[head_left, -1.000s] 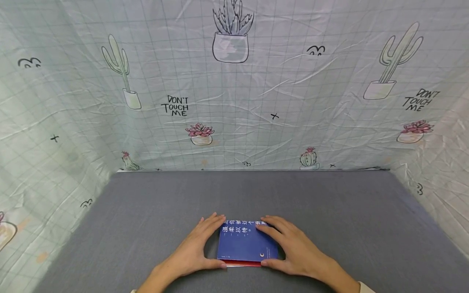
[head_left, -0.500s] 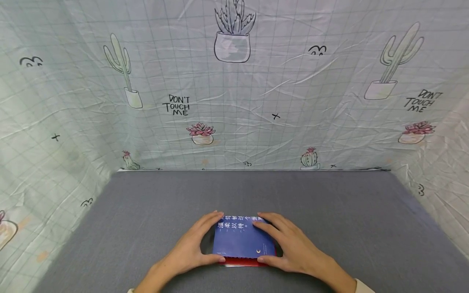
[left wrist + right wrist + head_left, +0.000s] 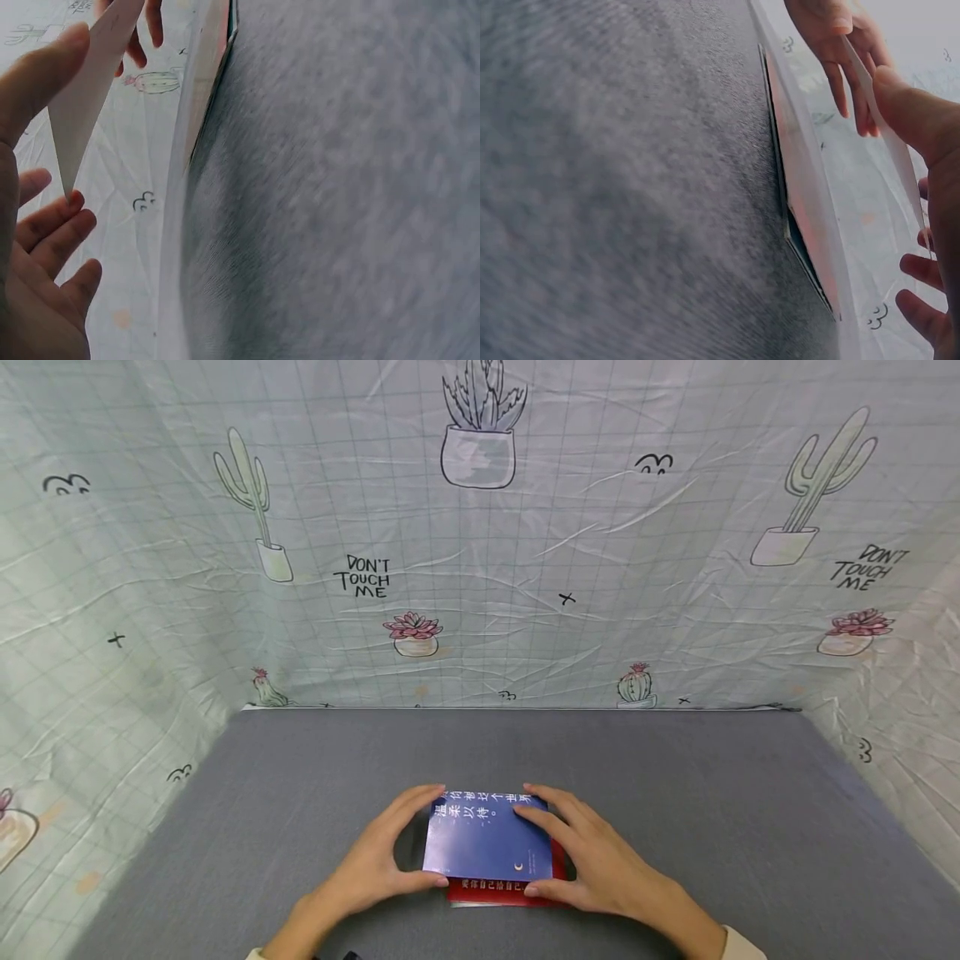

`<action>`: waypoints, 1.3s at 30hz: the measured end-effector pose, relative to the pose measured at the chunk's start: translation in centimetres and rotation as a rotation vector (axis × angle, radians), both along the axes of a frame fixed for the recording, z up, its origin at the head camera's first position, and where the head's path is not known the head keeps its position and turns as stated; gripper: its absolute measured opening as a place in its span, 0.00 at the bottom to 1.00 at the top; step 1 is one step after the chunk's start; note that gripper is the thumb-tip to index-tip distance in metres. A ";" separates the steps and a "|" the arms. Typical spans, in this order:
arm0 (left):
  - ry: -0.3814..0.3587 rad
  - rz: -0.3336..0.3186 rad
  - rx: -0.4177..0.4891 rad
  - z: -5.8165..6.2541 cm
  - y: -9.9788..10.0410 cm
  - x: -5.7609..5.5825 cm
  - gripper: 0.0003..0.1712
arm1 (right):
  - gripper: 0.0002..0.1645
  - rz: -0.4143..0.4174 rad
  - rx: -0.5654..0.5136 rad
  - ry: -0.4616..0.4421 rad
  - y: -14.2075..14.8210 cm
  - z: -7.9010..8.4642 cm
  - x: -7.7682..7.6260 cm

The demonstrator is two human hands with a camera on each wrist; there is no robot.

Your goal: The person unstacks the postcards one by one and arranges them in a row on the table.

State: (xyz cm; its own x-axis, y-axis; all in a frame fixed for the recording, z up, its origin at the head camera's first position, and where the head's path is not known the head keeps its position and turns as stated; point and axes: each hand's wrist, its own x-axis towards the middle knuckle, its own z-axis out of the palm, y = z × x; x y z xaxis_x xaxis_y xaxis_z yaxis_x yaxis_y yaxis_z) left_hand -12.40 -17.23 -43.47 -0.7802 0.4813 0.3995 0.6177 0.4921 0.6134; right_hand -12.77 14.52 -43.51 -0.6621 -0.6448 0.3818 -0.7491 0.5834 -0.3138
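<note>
Spanning the space between 2 hands, the blue card is raised above the red card, the 2 standing apart in both wrist views. White characters run along its far side; a yellow crescent marks its near right part. The left hand clamps the left end, thumb at the near edge, fingers at the far edge. The right hand clamps the right end likewise, 1 finger reaching over the upper face. The red card, bearing pale characters, lies below over the grey table. Behind rises a creased backdrop printed with potted cacti.
</note>
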 end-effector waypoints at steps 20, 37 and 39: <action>0.031 0.003 -0.006 1.3 -1.8 -0.5 0.56 | 0.44 0.027 -0.062 0.037 -1.3 0.9 -1.0; 0.032 0.064 0.053 1.7 -3.3 -1.5 0.54 | 0.44 0.033 -0.093 0.039 -4.1 1.8 -3.1; 0.031 0.085 0.061 1.9 -3.5 -1.6 0.54 | 0.45 0.033 -0.098 0.031 -4.5 1.9 -3.2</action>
